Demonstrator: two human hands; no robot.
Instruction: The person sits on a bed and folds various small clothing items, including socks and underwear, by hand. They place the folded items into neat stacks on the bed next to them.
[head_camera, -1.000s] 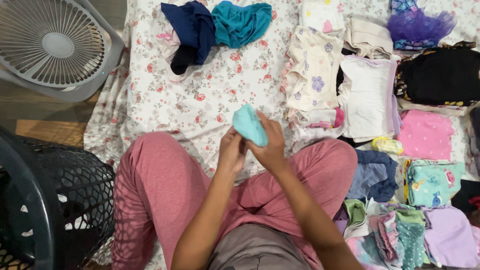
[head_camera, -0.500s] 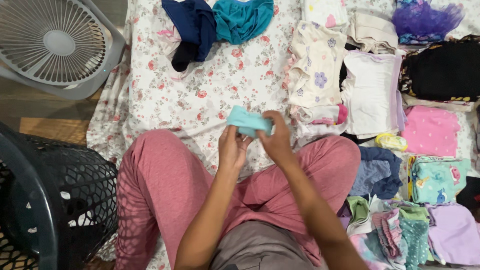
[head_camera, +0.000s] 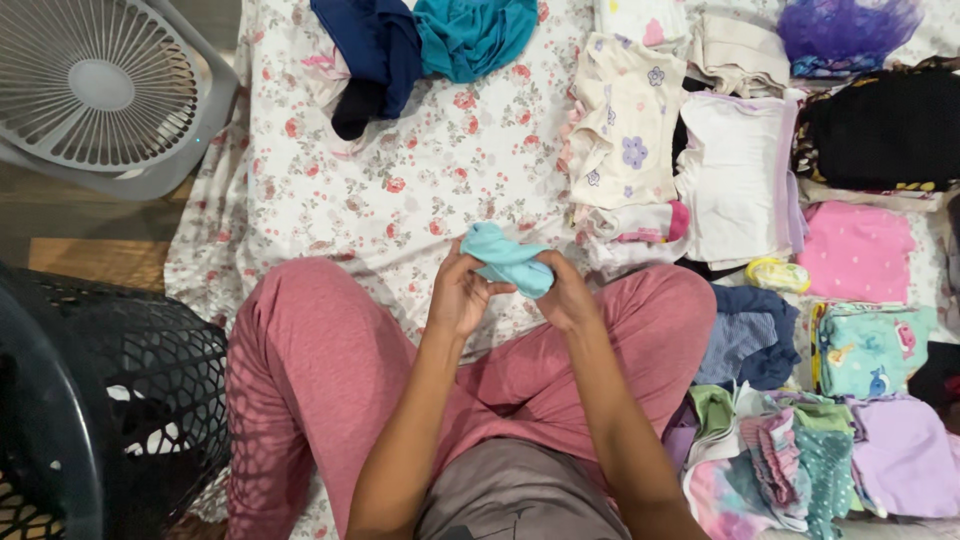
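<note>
A small light-teal cloth item (head_camera: 505, 257) is bunched between both my hands, above my pink-trousered lap. My left hand (head_camera: 458, 295) grips its left end with the thumb up against it. My right hand (head_camera: 567, 292) holds its right end, fingers curled under it. Both hands hover over the flowered sheet (head_camera: 400, 180) just in front of my knees.
Folded children's clothes lie in piles to the right, such as a cream flowered top (head_camera: 620, 130) and a pink piece (head_camera: 855, 250). Navy and teal garments (head_camera: 425, 45) lie at the top. A grey fan (head_camera: 100, 85) stands top left, a black mesh basket (head_camera: 110, 390) bottom left.
The teal item has been turned and lowered slightly between my hands. My right hand has shifted from over it to its right end.
</note>
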